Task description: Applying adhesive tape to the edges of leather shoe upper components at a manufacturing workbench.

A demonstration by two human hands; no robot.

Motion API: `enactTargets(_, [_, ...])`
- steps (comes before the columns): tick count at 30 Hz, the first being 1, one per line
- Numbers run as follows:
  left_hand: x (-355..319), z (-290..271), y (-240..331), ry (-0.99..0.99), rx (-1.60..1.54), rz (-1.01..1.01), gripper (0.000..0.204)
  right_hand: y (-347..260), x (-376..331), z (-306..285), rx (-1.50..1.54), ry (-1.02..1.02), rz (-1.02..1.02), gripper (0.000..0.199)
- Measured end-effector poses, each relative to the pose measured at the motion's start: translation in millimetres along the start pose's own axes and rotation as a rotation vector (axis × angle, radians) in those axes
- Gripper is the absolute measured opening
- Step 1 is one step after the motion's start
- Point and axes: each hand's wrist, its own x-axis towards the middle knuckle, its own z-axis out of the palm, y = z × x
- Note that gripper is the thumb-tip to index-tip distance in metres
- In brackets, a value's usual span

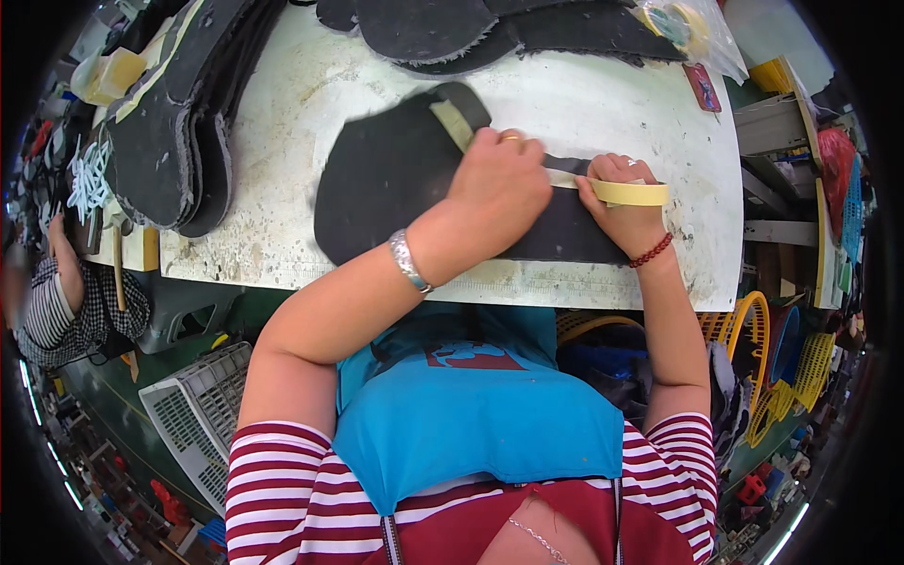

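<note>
The tabletop [273, 169] is white, worn and marked with dark stains. A flat black panel [367, 193] lies near its front edge. A stack of black panels [169, 141] occupies the left side; further black panels [424, 28] lie along the far side. A small red item [702, 88] lies near the right edge.

Open white tabletop [273, 137] between black panel [377, 179] and left stack [165, 141], dark pieces [424, 28] blocking the far side

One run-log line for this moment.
left hand: over black piece | right hand: holding tape roll | pale strip: on black piece | white table: beneath
</note>
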Motion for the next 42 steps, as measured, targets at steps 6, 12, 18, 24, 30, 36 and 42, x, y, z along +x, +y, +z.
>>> enactTargets(6, [-5.8, 32.1, 34.1, 0.302, -0.222, 0.134, 0.045, -13.0, -11.7, 5.5, 0.025, 0.026, 0.086, 0.023])
enactTargets(12, [-13.9, 34.2, 37.9, 0.291, -0.260, 0.130, 0.053, -19.6, -13.8, 1.1, -0.050, 0.192, 0.121, 0.017])
enactTargets(18, [-16.3, 37.3, 36.7, 0.303, -0.240, 0.112, 0.053, -38.5, -1.9, -11.9, 0.743, 0.352, 0.167, 0.026])
enactTargets(24, [-16.7, 36.1, 37.9, 0.290, -0.205, 0.119, 0.053, 11.5, -47.7, -14.0, 0.184, 0.103, 0.141, 0.010])
enactTargets(30, [-16.0, 35.6, 38.4, 0.215, -0.213, 0.099, 0.059, 17.2, -45.3, -10.7, 0.319, 0.070, 0.253, 0.015])
enactTargets(36, [-13.1, 30.6, 37.8, 0.227, -0.188, 0.101, 0.061, 19.6, -35.7, -12.5, 0.327, -0.069, 0.368, 0.021])
enactTargets(42, [26.0, 22.2, 33.5, 0.146, -0.308, -0.068, 0.031, 16.6, -20.3, -14.1, 0.063, -0.174, 0.213, 0.023])
